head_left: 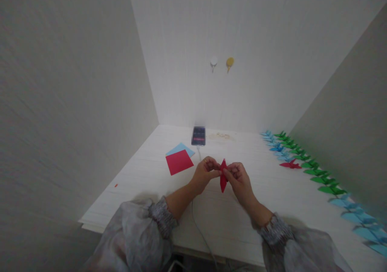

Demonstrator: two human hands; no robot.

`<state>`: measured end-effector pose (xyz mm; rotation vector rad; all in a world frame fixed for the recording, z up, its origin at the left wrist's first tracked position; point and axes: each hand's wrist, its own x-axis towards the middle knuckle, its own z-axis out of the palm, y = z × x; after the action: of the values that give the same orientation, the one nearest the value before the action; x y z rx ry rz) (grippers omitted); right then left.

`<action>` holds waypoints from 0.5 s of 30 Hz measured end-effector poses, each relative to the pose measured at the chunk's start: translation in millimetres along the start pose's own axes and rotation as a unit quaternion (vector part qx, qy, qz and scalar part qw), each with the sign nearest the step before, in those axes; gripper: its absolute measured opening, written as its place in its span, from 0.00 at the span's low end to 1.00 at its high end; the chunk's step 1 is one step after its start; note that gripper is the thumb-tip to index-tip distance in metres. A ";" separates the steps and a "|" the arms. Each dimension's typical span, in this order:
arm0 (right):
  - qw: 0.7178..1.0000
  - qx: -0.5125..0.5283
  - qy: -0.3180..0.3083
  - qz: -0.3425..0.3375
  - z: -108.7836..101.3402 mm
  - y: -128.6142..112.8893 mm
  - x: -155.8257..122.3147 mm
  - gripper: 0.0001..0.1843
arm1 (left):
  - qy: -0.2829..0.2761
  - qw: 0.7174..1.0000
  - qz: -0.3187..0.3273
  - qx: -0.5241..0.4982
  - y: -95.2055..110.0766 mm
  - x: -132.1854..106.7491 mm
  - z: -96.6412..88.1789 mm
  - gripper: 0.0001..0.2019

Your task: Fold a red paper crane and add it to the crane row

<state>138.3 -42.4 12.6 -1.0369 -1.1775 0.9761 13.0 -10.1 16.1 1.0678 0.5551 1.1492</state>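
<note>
Over the middle of the white table (272, 211), nearer its front edge, the left hand (204, 175) and right hand (241, 182) pinch a folded red paper (223, 179) between closed fingertips. It is narrow and creased, stands upright, and tapers to a bottom point.

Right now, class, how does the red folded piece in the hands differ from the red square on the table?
The folded piece is narrow and pointed; the red square is flat and unfolded. The folded piece is pinched between left hand and right hand above the table; the red square lies untouched, overlapping a blue sheet. Both are red paper.
</note>
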 end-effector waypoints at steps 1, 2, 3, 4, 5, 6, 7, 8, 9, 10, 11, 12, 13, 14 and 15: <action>1.000 0.006 -0.005 -0.002 0.5 -0.1 -0.3 0.15 | 0.002 1.000 -0.009 -0.008 0.4 0.3 0.4 0.15; 1.000 0.013 -0.014 -0.004 0.9 -0.3 -0.6 0.15 | 0.005 1.000 -0.021 -0.010 0.8 0.7 0.7 0.16; 0.999 0.021 -0.027 -0.005 1.4 -0.4 -1.0 0.14 | 0.008 0.999 -0.035 -0.005 0.9 1.0 1.0 0.17; 0.999 0.031 -0.042 -0.005 1.8 -0.6 -1.3 0.14 | 0.010 0.999 -0.047 0.006 1.0 1.3 1.2 0.17; 0.998 0.040 -0.056 -0.003 2.2 -0.8 -1.6 0.14 | 0.010 0.998 -0.056 0.021 1.0 1.4 1.2 0.16; 0.996 0.050 -0.070 0.000 2.6 -1.1 -1.8 0.14 | 0.010 0.997 -0.062 0.037 0.9 1.5 1.0 0.15; 0.995 0.058 -0.081 0.004 2.9 -1.5 -2.0 0.15 | 0.009 0.997 -0.065 0.052 0.7 1.4 0.7 0.14; 0.994 0.065 -0.089 0.009 3.3 -1.9 -2.1 0.15 | 0.010 0.996 -0.064 0.064 0.5 1.2 0.3 0.13; 0.993 0.068 -0.094 0.015 3.6 -2.1 -2.2 0.16 | 0.013 0.995 -0.063 0.073 0.3 1.1 -0.2 0.12; 0.993 0.069 -0.097 0.021 4.0 -2.2 -2.3 0.16 | 0.018 0.995 -0.062 0.079 0.0 0.9 -0.8 0.12; 0.992 0.068 -0.099 0.025 4.4 -2.0 -2.3 0.17 | 0.023 0.995 -0.061 0.081 -0.2 0.7 -1.4 0.12; 0.992 0.065 -0.100 0.027 4.7 -1.4 -2.2 0.17 | 0.029 0.995 -0.060 0.080 -0.5 0.7 -2.0 0.12; 0.993 0.064 -0.100 0.027 5.0 -0.3 -2.1 0.18 | 0.033 0.995 -0.057 0.077 -0.8 0.7 -2.5 0.12; 0.993 0.064 -0.099 0.028 5.2 1.0 -1.7 0.18 | 0.038 0.995 -0.053 0.073 -1.0 0.8 -3.0 0.12; 0.992 0.066 -0.100 0.029 5.3 2.6 -1.3 0.19 | 0.042 0.996 -0.049 0.069 -1.2 0.9 -3.5 0.12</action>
<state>132.8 -42.4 10.3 -0.8873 -1.2334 1.2085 11.0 -8.0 13.7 1.1023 0.7541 1.0851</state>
